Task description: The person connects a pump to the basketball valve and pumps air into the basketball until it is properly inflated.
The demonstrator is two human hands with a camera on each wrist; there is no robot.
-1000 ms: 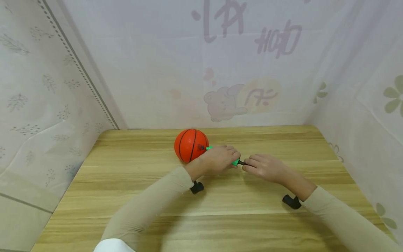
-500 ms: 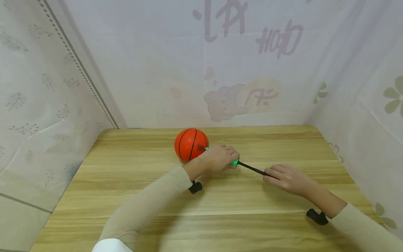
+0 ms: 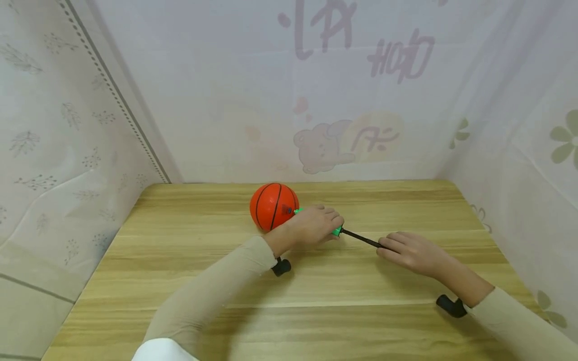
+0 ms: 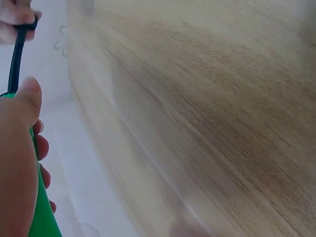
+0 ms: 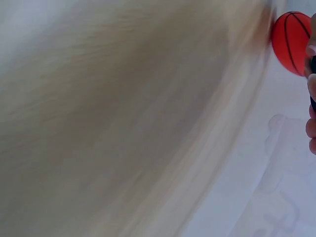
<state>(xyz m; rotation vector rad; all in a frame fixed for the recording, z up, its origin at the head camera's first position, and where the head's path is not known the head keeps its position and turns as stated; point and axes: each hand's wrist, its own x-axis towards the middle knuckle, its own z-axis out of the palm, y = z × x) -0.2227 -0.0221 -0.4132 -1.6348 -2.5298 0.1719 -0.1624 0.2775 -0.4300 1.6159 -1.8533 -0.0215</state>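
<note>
An orange-red toy basketball with black lines rests on the table, left of the hands. My left hand curls round the green barrel of a ball pump, with the thumb lying along it in the left wrist view. The pump's green tip meets the right side of the ball. From the barrel's other end a black rod stands well out. At the rod's far end, my right hand grips the black handle, mostly hidden by the fingers. The right wrist view catches only some fingers at its edge.
The wood-grain table carries all this. A pale printed cloth hangs behind it and along both sides. Black camera mounts stick out under both wrists, close over the table.
Over the last second my right hand has moved right and toward me, drawing the black rod out of the barrel. Left hand and ball have stayed in place.
</note>
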